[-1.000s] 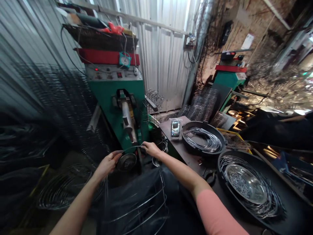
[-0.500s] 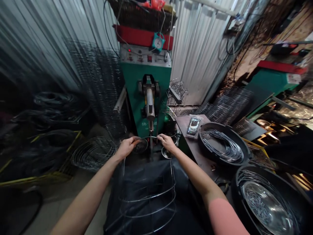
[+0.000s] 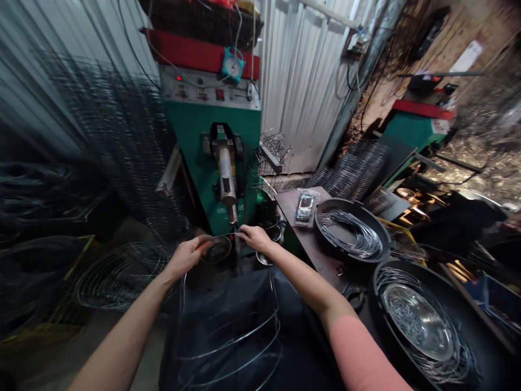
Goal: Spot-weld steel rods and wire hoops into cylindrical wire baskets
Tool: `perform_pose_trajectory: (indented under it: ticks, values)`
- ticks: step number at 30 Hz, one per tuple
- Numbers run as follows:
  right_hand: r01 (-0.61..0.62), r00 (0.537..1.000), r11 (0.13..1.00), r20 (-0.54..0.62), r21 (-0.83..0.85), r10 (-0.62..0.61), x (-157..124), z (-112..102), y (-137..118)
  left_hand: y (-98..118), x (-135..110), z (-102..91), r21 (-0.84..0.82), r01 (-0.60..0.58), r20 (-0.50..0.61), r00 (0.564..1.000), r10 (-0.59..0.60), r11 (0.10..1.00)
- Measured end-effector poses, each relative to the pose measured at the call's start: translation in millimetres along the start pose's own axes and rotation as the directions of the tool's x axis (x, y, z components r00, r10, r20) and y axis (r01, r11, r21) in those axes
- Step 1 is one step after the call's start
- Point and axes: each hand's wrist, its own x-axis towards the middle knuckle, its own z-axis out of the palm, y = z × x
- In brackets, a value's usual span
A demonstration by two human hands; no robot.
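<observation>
My left hand [image 3: 188,256] is closed on the left side of a wire frame [image 3: 249,336], its fingers round the top wire. My right hand [image 3: 256,239] pinches the same wire farther right. The frame's curved wire rings hang down over a dark cloth [image 3: 220,304] on my lap. Its top wire lies just below the upper electrode [image 3: 233,213] of a green spot welder [image 3: 191,130]; whether they touch I cannot tell. A small round dish [image 3: 217,251] is beside my left fingers, partly hidden.
On the right, a table [image 3: 291,203] bears a phone [image 3: 305,207] and a black tray [image 3: 350,255] of wire rings. Nearer stands a larger black tray [image 3: 380,326] holding rings and a steel bowl [image 3: 442,339] of small metal pieces. Stacked wire racks [image 3: 122,125] and a wire coil [image 3: 97,282] are left.
The view has turned right, so the welder and both hands appear farther left. Both hands keep their hold on the wire frame, which now looks slightly more tilted.
</observation>
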Motion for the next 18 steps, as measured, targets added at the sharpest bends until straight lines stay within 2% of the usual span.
perform_pose_trajectory:
  ticks: [4, 13, 18]
  values:
    - [0.017, 1.000, 0.996, 0.025, -0.083, -0.015, 2, -3, -6, -6, 4, -1.0, 0.171, -0.122, 0.085, 0.990, 0.108, 0.978]
    - [0.023, 0.995, 0.972, 0.100, -0.235, 0.001, 2, -3, -13, -8, 7, -0.6, 0.380, -0.200, 0.115, 0.979, 0.168, 0.903]
    - [0.000, 0.988, 0.968, 0.150, -0.251, 0.038, 0, -6, -15, -9, 7, -0.4, 0.521, -0.179, 0.102, 0.984, 0.147, 0.835]
